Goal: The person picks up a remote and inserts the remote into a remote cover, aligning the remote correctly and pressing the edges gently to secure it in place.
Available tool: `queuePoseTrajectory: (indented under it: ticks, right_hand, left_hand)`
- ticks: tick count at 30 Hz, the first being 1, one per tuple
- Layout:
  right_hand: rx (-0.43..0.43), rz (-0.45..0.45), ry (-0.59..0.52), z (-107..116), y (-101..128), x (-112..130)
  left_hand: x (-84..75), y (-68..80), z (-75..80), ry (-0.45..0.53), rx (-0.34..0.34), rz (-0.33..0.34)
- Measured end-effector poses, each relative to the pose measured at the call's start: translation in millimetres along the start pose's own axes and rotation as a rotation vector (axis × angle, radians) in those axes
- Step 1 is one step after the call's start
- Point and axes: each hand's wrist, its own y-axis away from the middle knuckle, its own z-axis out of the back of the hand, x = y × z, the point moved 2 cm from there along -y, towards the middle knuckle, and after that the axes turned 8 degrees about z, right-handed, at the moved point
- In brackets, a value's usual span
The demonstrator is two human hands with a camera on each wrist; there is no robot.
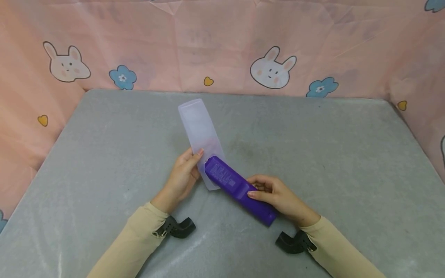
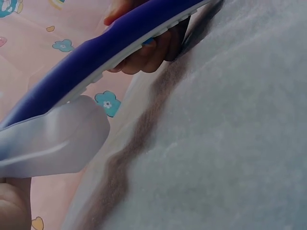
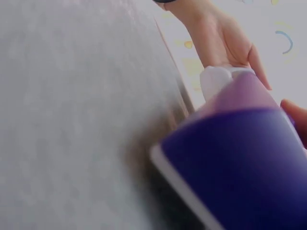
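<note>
A pink cloth backdrop [image 1: 222, 42] stood round the far and side edges of the scene, printed with white rabbit faces, blue flowers and small yellow hearts. In front of it lay a grey felt-covered table [image 1: 313, 154], filling most of the head view.

Near the middle of the table a translucent sleeve [image 1: 199, 131], long and flat, ran from the far left down toward the near right, its far end lying on the felt. Its near end opened round the tip of a purple remote [image 1: 236, 187], which pointed from the near right up to the far left, so only the remote's far end sat inside the sleeve's mouth. Fine pale print covered the remote's upper face, too small to read; no brand could be made out. The left wrist view showed the remote's underside with a pale edge, raised off the table.

The left hand [image 1: 182, 175] pinched the sleeve's left edge close to its mouth, thumb on top and the other fingers curled beneath. The right hand [image 1: 274, 195] gripped the remote's near half, thumb across the top and fingers wrapped under it.

Both arms wore cream sleeves, and a black camera mount [image 1: 179, 227] sat at the left wrist, with another at the right.
</note>
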Motion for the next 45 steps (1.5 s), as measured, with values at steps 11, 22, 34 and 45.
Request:
queuePoseTrajectory:
  ticks: [11, 22, 34, 45]
  right_hand:
    - [-0.086, -0.01, -0.07, -1, 1, -2]
    - [-0.145, 0.008, -0.11, -7, 0, -2]
    - [-0.092, 0.007, -0.058, -12, -1, 0]
    - [-0.153, 0.044, -0.109, -20, -2, -2]
  left_hand:
    - [-1.5, 0.2, -3.1, 0.006, -0.052, -0.048]
    - [1.1, 0.0, -3.7, 0.038, -0.043, -0.089]
    - [1.9, 1.3, -5.7, 0.012, 0.05, -0.081]
    - [9.8, -0.6, -9.2, 0.055, 0.02, -0.051]
